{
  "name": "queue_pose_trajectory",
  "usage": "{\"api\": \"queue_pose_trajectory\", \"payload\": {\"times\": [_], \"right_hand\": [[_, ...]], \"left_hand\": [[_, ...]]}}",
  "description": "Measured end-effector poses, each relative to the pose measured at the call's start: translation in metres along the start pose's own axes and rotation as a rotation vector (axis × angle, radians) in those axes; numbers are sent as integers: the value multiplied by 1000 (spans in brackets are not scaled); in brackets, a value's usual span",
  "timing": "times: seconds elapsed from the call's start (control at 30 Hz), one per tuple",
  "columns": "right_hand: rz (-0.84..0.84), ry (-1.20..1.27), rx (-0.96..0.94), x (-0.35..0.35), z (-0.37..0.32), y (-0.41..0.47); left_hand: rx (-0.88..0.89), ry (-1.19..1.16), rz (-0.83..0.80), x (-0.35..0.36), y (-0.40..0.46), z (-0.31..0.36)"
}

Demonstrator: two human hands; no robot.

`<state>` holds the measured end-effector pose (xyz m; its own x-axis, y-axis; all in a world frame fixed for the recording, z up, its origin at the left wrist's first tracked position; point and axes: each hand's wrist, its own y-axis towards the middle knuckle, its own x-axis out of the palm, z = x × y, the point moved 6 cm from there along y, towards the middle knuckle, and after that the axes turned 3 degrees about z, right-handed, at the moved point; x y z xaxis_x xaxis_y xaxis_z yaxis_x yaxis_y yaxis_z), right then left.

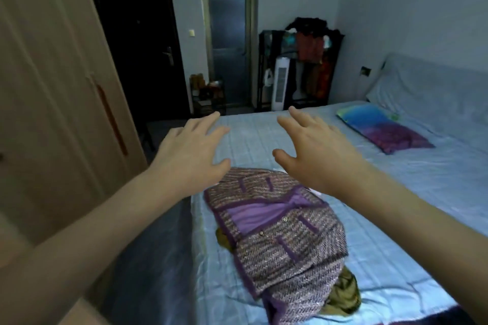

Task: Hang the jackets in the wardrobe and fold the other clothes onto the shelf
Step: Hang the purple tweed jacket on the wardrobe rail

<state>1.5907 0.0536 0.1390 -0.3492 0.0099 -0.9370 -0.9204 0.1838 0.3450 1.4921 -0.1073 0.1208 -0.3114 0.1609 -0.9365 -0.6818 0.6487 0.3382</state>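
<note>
A purple tweed jacket (277, 240) with a lilac lining and purple trim lies spread on the bed (396, 206), on top of a pile. An olive-brown garment (343, 295) pokes out from under it at the near end. My left hand (190, 155) hovers above the jacket's far left end, fingers spread, holding nothing. My right hand (314, 150) hovers above its far right end, also spread and holding nothing. The wooden wardrobe (52, 113) stands at the left with its door closed.
A blue and purple pillow (383, 129) lies at the bed's head on the right. A dark clothes rack (303, 60) with garments and a white tower fan (281, 84) stand against the far wall. A dark door (137, 42) and a small cluttered stand (208, 95) are beyond the bed.
</note>
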Motion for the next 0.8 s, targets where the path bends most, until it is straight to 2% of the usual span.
{"api": "queue_pose_trajectory", "payload": {"times": [0.4,0.8], "right_hand": [[-23,-49,411,44,105,-2],[-89,-70,542,111,136,-14]], "left_hand": [[223,-196,-17,93,90,43],[334,-334,-119,184,137,98]]}}
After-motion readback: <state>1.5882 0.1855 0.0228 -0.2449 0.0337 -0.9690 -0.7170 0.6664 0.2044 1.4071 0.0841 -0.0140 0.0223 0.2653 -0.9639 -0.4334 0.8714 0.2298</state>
